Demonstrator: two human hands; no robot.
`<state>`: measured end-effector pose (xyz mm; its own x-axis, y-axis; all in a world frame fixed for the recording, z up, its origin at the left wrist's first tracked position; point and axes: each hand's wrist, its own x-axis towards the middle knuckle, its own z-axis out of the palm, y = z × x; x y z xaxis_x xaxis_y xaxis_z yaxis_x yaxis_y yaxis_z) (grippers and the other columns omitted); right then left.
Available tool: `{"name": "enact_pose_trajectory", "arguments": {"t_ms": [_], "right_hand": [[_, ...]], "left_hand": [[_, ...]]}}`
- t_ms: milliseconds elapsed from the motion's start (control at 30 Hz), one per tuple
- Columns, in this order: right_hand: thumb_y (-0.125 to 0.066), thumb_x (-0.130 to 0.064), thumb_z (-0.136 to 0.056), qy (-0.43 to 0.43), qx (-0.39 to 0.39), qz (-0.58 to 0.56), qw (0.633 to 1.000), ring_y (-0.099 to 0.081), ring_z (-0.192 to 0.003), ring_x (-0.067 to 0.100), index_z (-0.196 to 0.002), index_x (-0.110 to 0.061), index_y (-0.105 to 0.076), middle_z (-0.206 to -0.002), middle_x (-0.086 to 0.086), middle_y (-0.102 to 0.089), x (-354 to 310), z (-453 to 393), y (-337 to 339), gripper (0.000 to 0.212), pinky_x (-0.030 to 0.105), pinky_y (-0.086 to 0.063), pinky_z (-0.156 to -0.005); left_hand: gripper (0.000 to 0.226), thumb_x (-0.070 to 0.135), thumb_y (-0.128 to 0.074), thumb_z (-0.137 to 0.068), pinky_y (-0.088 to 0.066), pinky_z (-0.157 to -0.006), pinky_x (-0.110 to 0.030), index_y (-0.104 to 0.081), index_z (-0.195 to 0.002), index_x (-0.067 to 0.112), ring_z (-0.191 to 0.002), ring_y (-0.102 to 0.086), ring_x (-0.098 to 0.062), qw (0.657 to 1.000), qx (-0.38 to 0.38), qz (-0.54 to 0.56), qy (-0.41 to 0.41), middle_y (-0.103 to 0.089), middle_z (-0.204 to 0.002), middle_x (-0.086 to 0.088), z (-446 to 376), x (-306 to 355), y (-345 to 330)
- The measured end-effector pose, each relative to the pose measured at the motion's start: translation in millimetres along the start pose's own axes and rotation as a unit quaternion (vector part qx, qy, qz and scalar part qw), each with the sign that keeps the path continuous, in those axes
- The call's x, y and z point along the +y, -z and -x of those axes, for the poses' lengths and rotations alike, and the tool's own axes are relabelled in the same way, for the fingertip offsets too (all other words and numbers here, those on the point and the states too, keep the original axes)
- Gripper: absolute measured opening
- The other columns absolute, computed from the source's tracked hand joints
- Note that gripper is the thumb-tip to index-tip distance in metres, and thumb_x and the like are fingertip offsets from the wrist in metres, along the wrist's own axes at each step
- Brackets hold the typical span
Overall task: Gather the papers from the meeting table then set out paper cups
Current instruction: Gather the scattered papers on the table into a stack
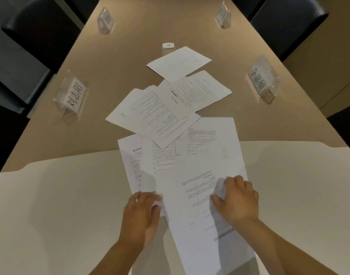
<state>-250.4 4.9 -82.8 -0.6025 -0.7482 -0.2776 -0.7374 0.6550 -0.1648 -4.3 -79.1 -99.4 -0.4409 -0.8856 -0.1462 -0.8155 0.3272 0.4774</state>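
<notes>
Here both hands are down on the nearest papers [192, 175], a loose overlapping spread of printed sheets at the near end of the desk [269, 120]. The left hand [140, 215] lies at the left edge of that spread, fingers curled, with a bit of sheet edge caught between thumb and fingertips. The right hand [237, 199] sits on the right part of the same sheets, fingers bent and pinching up a small crumpled fold of paper (the sheet bunches visibly under the knuckles). The long near sheet [209, 245] runs from under the right hand past the bottom of the view.

Further up the desk, a second cluster of printed sheets [156, 116] fans out at angles, its lower corner lying over the top of the near spread. One more printed sheet [198, 90] overlaps that cluster on the right, and a mostly blank sheet [179, 63] lies beyond it, its near corner touching or overlapping the others.

Just behind the blank sheet stands a small white box-like object [168, 48]. Four clear name stands sit near the desk's sides: near left [71, 95], near right [263, 79], far left [105, 20], far right [223, 15]. Dark chairs [289, 20] flank the desk.
</notes>
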Motion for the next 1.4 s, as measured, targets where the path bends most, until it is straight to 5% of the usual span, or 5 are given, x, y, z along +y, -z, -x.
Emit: {"name": "enact_pose_trajectory", "arguments": {"t_ms": [233, 500, 733, 1100, 1400], "right_hand": [[-0.044, -0.072, -0.088, -0.006, -0.091, -0.032, 0.995, 0.017, -0.153, 0.031, -0.158, -0.029, 0.002, -0.167, 0.005, 0.018, 16, 0, -9, 0.095, 0.051, -0.001, -0.124], [-0.07, -0.062, -0.078, 0.03, 0.005, -0.083, 0.996, -0.032, -0.144, 0.026, -0.141, -0.021, -0.05, -0.147, 0.007, -0.041, 7, 23, -22, 0.078, 0.044, -0.026, -0.119], [-0.073, -0.067, -0.07, -0.049, -0.038, -0.097, 0.993, -0.017, -0.147, 0.027, -0.154, -0.026, -0.016, -0.163, 0.006, -0.01, -6, 15, -9, 0.109, 0.042, -0.022, -0.117], [-0.069, -0.051, -0.084, 0.028, -0.031, -0.124, 0.991, -0.033, -0.132, 0.016, -0.15, -0.031, -0.034, -0.148, -0.009, -0.033, -24, 32, -22, 0.078, 0.031, -0.032, -0.104], [-0.083, -0.04, -0.075, 0.054, -0.085, -0.217, 0.971, -0.036, -0.132, 0.016, -0.153, -0.028, -0.025, -0.143, -0.005, -0.035, -16, 43, -21, 0.099, 0.029, -0.034, -0.111]], "left_hand": [[0.071, 0.027, -0.075, -0.083, -0.039, -0.106, -0.042, -0.039, -0.143, 0.014, -0.131, -0.04, -0.032, 0.947, 0.025, 0.185, 0.26, -0.037, -0.147, -0.009, -11, 31, 9], [0.047, 0.013, -0.081, -0.073, -0.059, -0.077, -0.04, -0.055, -0.111, 0.006, -0.088, -0.067, -0.028, 0.847, 0.047, 0.368, 0.38, -0.068, -0.104, -0.01, -24, 32, 3], [0.045, 0.014, -0.077, -0.074, -0.056, -0.082, -0.041, -0.052, -0.112, 0.01, -0.095, -0.052, -0.03, 0.891, 0.025, 0.23, 0.391, -0.035, -0.126, -0.01, -21, 45, 6], [0.023, -0.003, -0.077, -0.077, -0.055, -0.071, -0.036, -0.061, -0.09, 0.008, -0.084, -0.065, -0.034, 0.771, -0.006, 0.49, 0.406, -0.067, -0.091, -0.014, -19, 34, 12], [0.033, -0.003, -0.069, -0.083, -0.054, -0.064, -0.034, -0.059, -0.11, 0.013, -0.085, -0.068, -0.03, 0.813, -0.029, 0.478, 0.332, -0.07, -0.094, -0.007, 8, 22, 33]]}}
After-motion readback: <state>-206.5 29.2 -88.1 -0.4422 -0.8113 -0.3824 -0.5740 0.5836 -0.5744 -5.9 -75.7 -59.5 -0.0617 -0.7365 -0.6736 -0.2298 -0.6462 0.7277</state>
